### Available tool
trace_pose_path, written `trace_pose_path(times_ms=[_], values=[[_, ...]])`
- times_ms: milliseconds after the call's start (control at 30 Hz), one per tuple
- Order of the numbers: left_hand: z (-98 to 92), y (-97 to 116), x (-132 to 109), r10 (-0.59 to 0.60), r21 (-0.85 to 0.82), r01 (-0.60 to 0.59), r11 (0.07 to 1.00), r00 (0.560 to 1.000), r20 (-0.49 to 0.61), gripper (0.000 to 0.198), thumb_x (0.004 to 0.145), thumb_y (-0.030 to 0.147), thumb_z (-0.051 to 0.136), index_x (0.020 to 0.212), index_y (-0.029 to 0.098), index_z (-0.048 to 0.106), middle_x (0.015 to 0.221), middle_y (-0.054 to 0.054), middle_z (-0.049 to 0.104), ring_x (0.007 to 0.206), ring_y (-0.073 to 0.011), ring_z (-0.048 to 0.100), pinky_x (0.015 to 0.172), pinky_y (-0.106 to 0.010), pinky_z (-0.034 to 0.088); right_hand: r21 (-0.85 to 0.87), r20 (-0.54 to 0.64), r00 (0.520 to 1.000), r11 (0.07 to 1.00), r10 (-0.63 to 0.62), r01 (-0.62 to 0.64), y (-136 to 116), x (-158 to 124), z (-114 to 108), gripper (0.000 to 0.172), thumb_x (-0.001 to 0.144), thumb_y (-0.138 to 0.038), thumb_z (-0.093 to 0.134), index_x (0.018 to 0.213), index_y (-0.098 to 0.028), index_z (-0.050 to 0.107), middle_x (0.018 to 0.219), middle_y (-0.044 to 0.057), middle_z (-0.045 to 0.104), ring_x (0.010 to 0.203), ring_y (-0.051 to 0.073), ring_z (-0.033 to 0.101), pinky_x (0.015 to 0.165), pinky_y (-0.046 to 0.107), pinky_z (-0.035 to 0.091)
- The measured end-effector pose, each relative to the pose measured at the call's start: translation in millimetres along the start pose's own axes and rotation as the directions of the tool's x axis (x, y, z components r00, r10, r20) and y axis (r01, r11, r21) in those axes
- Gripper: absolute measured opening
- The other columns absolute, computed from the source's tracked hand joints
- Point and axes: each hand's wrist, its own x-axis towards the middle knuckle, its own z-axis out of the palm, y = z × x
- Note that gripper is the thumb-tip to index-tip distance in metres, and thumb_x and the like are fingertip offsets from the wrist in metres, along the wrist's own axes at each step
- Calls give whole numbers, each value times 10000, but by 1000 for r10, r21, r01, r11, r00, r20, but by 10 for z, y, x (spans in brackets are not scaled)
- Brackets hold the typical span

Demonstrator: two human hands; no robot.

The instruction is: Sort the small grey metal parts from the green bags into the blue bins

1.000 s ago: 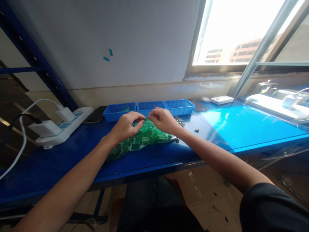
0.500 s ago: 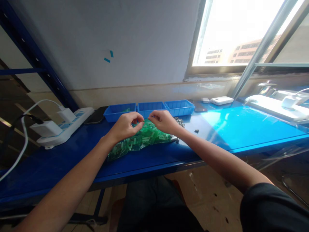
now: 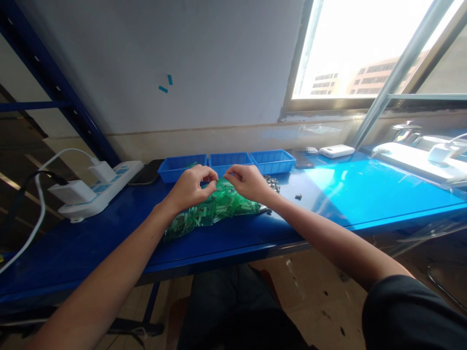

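Note:
Above a heap of green plastic bags [image 3: 228,201], my two hands face each other with their fingertips a short way apart. Small pale pieces show through the bags' film. My left hand [image 3: 195,184] curls its thumb and fingers into a pinch; whatever may be between the tips is too small to name. My right hand [image 3: 250,182] also pinches, its fingertips pointing left, and any held thing is hidden. Beside the right wrist lies a pile of small metal parts [image 3: 272,183], partly covered by the forearm. A single metal part [image 3: 298,196] rests farther right.
Three blue bins stand in a row behind the hands: left bin [image 3: 175,167], middle bin [image 3: 228,159], right bin [image 3: 273,163]. A power strip [image 3: 85,206] with plugs and a dark phone-like slab [image 3: 146,173] are at left. A white box [image 3: 336,151] sits on the blue table [image 3: 233,243].
Both hands keep nearly the same pinched pose over the green bags. The whole view has shifted very slightly; nothing else visibly differs.

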Motion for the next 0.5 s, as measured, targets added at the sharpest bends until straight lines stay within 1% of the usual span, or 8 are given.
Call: trace_pose_path(times_ms=[100,167,233,300,333,367,433,500], values=[[-12,-13,18,-123,-80,121,989,992,-28,181,783,308,528,805,170,643,793,-35,664,736,-183,575,684,-289,445,98,-140,990,995,19,-6,14,-3,-6,142,863,-270,549,783,-171,612,588,-16,600,529,109,532,555,228,366],[8,-43,30,-239,-215,232,949,971,-10,284,826,409,514,823,161,651,790,-47,669,736,-188,582,678,-294,451,185,-237,971,982,16,29,13,-11,-31,147,863,-276,539,763,-174,573,666,11,644,603,126,592,603,234,421],[50,-74,38,-355,-429,340,837,934,48,437,840,549,482,839,144,647,788,-70,668,722,-191,591,655,-300,461,223,-280,959,968,-49,114,-12,-31,-64,166,851,-282,547,722,-178,545,694,20,656,649,134,612,632,236,448],[97,-92,40,-417,-625,401,670,900,130,518,823,621,483,864,129,638,792,-82,659,709,-183,593,630,-291,463,203,-253,954,955,-160,214,-55,-63,-83,161,833,-271,563,703,-176,555,689,14,659,652,130,611,641,234,451],[116,-93,40,-426,-687,403,605,892,149,504,809,615,520,885,129,633,794,-74,653,707,-173,590,626,-278,459,191,-222,952,948,-210,253,-78,-79,-82,149,825,-262,569,704,-174,568,684,10,661,646,126,608,639,232,448],[129,-88,39,-424,-723,389,571,894,145,464,792,582,575,908,135,628,799,-59,647,710,-159,585,631,-263,453,183,-182,952,943,-247,279,-98,-94,-76,135,820,-256,574,713,-173,581,688,8,664,648,125,610,642,231,446],[139,-66,36,-412,-741,325,588,908,73,377,752,482,680,933,156,618,799,-21,631,714,-130,571,649,-233,442,192,-117,959,941,-260,279,-121,-111,-46,104,816,-263,584,762,-175,594,725,11,672,683,128,617,666,235,448],[139,-32,34,-400,-715,259,650,916,-32,340,715,404,739,922,169,608,790,3,621,724,-117,568,670,-218,441,234,-106,977,950,-184,205,-117,-105,-8,143,806,-304,611,866,-179,577,742,5,659,686,125,605,671,242,451]])
